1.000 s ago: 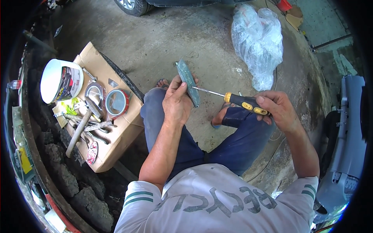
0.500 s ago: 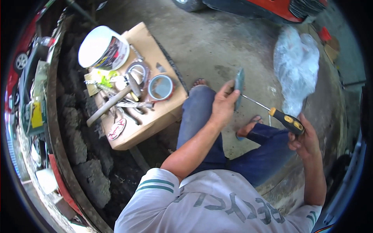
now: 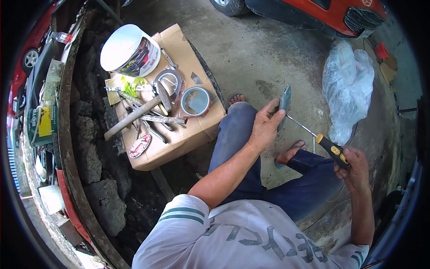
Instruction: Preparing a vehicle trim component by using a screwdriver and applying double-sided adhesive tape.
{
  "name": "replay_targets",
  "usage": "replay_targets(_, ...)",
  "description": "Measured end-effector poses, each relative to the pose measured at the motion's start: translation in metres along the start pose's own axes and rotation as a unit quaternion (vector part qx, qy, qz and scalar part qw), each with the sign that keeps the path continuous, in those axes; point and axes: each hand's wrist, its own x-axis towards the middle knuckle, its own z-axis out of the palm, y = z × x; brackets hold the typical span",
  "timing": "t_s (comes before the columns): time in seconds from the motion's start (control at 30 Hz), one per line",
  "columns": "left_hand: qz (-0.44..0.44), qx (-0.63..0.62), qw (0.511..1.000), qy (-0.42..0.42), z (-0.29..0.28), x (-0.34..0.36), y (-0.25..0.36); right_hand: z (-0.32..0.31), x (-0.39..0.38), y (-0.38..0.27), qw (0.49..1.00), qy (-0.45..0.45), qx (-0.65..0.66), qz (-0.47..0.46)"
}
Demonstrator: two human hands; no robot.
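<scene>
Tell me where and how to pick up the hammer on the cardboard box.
Probably best by its pale handle, near the free end, coming from the person's left: that end juts past the box's left edge, while the head lies farther in, among clutter.

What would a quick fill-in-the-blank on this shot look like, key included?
1. Of the screwdriver and the flat grey-green piece, the left hand holds the ____.
2. The right hand grips the screwdriver by its ____.
3. The bucket, label aside, is ____.

Missing words: flat grey-green piece; handle; white.
</scene>
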Motion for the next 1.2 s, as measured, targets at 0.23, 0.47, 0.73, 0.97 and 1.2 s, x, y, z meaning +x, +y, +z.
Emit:
replay_targets(0.23,-0.043,-0.02,0.999,0.009,0.004,-0.003,-0.001,0.006,-0.008,-0.009,0.966,0.022,-0.23,-0.116)
replay_targets(0.47,-0.104,-0.074,0.99,0.053,0.007,0.0,-0.006,0.023,-0.015,-0.03,0.826,0.088,-0.471,-0.296)
replay_targets(0.73,-0.128,-0.122,0.983,0.04,0.01,0.0,0.013,0.018,0.01,-0.043,0.926,0.048,-0.295,-0.233)
replay_targets(0.97,-0.126,-0.094,0.986,0.046,0.01,-0.002,0.013,0.04,0.03,-0.044,0.95,-0.022,-0.125,-0.284)
replay_targets(1.2,-0.129,-0.097,0.985,0.059,0.015,-0.001,0.015,0.05,0.035,-0.064,0.874,0.074,-0.334,-0.345)
